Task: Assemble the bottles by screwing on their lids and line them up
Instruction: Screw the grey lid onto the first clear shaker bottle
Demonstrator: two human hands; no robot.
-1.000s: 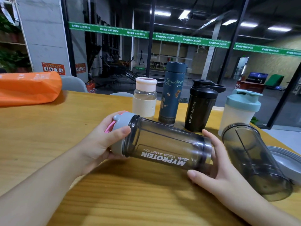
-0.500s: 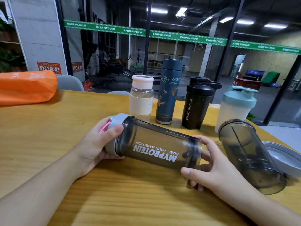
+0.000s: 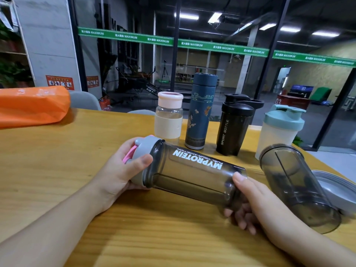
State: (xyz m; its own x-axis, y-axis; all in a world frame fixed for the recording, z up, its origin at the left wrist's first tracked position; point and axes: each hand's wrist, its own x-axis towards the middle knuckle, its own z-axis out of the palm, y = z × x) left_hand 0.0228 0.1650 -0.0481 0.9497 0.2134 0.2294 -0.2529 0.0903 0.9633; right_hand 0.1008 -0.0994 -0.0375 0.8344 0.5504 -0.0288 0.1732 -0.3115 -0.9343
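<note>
A gym: green "MAXIMUM" banner strips (image 3: pixel 223 47) cross tall glass walls, with black exercise machines (image 3: pixel 134 81) behind them.

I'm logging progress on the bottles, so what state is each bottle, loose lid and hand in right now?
Smoky bottle: on its side, grey lid on, held at both ends.
Second smoky bottle: lidless, lying down.
Loose lid: flat on table.
Pink-lidded bottle, blue flask, black bottle, teal-lidded bottle: capped, upright.
Left hand: gripping lid.
Right hand: gripping base.
</note>
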